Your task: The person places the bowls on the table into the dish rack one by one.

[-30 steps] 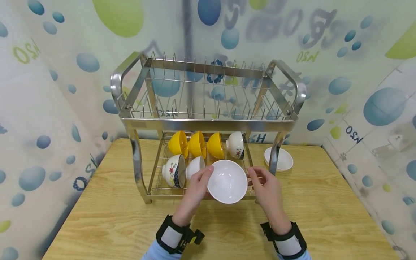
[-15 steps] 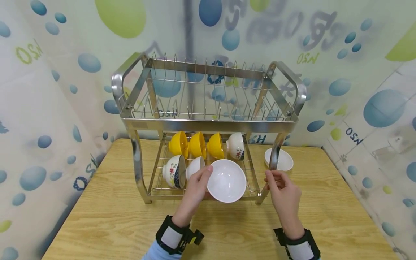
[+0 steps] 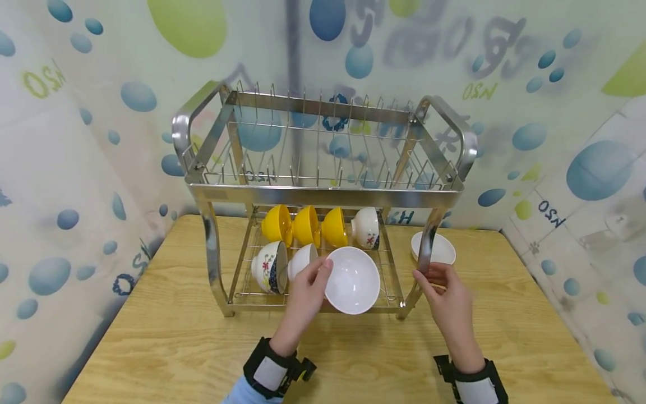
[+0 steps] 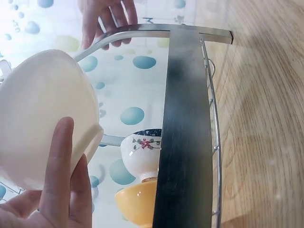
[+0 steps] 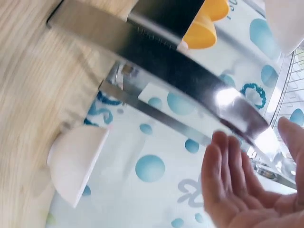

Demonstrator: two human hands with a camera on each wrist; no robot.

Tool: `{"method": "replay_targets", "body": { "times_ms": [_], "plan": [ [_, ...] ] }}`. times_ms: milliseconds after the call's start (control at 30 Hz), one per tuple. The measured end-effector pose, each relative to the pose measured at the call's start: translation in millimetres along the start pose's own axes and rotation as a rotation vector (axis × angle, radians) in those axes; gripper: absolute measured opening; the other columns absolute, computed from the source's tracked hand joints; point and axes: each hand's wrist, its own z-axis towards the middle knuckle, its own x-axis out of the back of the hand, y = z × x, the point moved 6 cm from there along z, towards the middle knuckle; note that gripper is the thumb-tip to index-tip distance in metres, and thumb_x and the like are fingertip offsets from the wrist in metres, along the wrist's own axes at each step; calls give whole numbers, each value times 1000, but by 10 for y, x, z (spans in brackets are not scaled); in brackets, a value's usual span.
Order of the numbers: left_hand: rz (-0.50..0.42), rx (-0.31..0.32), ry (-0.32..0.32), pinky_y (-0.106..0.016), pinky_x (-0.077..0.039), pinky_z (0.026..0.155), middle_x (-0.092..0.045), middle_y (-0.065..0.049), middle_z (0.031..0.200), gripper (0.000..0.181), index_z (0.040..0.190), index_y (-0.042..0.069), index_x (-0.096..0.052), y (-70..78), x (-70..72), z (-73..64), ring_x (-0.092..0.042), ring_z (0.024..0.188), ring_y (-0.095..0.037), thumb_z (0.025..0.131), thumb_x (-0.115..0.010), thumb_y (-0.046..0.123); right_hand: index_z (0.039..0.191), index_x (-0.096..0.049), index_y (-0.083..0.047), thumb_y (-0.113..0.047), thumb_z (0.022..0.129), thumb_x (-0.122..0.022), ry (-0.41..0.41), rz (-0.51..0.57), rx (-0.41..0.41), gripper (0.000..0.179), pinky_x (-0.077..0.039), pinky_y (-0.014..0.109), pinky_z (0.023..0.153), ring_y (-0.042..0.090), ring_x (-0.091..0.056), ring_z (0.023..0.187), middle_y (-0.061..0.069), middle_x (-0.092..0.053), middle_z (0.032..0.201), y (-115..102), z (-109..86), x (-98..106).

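My left hand [image 3: 305, 294] holds a white bowl [image 3: 353, 283] by its left rim, thumb at the rim and fingers spread under the outside, as the left wrist view shows. The bowl's inside faces up toward the head camera, in front of the lower shelf of a metal dish rack [image 3: 323, 195]. My right hand [image 3: 449, 300] is beside the rack's right front post [image 5: 190, 78], fingers loosely bent and palm hollow in the right wrist view. Just beyond it, another white bowl [image 3: 440, 248] rests on the table.
Several bowls stand tilted on the lower shelf: yellow bowls [image 3: 305, 225] and a flowered bowl [image 3: 367, 227] behind, another flowered bowl [image 3: 266, 268] and a small white bowl [image 3: 301, 261] in front. The upper tier has wire dividers. A wooden table [image 3: 166, 348] bears the rack.
My right hand has left the held bowl's side and moved right to the rack's post, near the bowl on the table. My left hand keeps the bowl almost in place.
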Motion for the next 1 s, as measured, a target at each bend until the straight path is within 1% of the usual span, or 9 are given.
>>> {"method": "replay_targets", "body": {
  "times_ms": [67, 200, 267, 400, 500, 633, 767, 867, 1000],
  "plan": [
    [27, -15, 26, -29, -57, 61, -66, -14, 109, 46, 129, 19, -59, 2, 3, -4, -63, 83, -20, 96, -48, 49, 110, -59, -1, -30, 87, -68, -25, -10, 7, 37, -57, 29, 71, 26, -67, 89, 13, -68, 96, 1, -10, -40],
    [65, -45, 64, -27, -56, 56, -67, -12, 105, 42, 127, 26, -60, 28, 1, -10, -63, 82, -20, 94, -50, 50, 104, -62, -2, -27, 89, -67, -24, -24, 21, 29, -53, 18, 66, 24, -68, 83, 11, -69, 89, -7, -18, -68],
    [87, -66, 78, -26, -55, 53, -67, -12, 103, 40, 127, 28, -60, 57, 0, -16, -62, 79, -19, 94, -51, 48, 103, -63, -3, -26, 89, -66, -30, -17, 18, 28, -51, 16, 66, 23, -67, 83, 11, -68, 89, -7, -17, -74],
    [164, -125, 113, -24, -52, 49, -65, -9, 102, 40, 129, 25, -60, 124, 5, -30, -58, 76, -16, 94, -53, 45, 103, -63, -3, -29, 90, -65, -48, -13, 2, 29, -55, 25, 69, 24, -67, 85, 12, -68, 89, -3, -17, -82],
    [224, -165, 140, -22, -51, 51, -65, -6, 102, 42, 129, 22, -60, 164, 7, -37, -56, 77, -15, 94, -54, 44, 102, -63, -2, -29, 90, -64, -51, -14, 0, 29, -55, 31, 71, 23, -66, 85, 12, -68, 89, -4, -12, -86],
    [297, -219, 183, -21, -50, 54, -64, -2, 98, 43, 129, 22, -60, 215, -9, -54, -53, 78, -13, 93, -54, 46, 102, -63, -2, -30, 91, -62, -54, -27, 8, 30, -54, 29, 70, 24, -66, 85, 12, -68, 89, -9, -4, -87],
    [391, -289, 234, -20, -47, 54, -59, -6, 91, 44, 130, 23, -59, 252, -52, -79, -48, 75, -14, 91, -58, 44, 102, -64, -2, -30, 92, -61, -61, -47, 11, 31, -52, 27, 68, 25, -66, 86, 12, -68, 90, -13, -4, -87],
    [452, -341, 265, -21, -45, 53, -53, -10, 88, 47, 132, 23, -57, 262, -95, -94, -46, 72, -16, 90, -60, 43, 103, -64, -1, -31, 92, -61, -73, -55, 4, 32, -53, 32, 70, 26, -66, 87, 13, -68, 91, -10, -11, -91],
    [542, -425, 295, -24, -49, 55, -50, -11, 91, 50, 135, 21, -54, 279, -158, -85, -46, 75, -17, 90, -61, 43, 103, -63, -1, -31, 93, -60, -77, -52, 8, 32, -54, 40, 74, 27, -66, 88, 14, -68, 92, -9, -13, -96]
  ]
}}
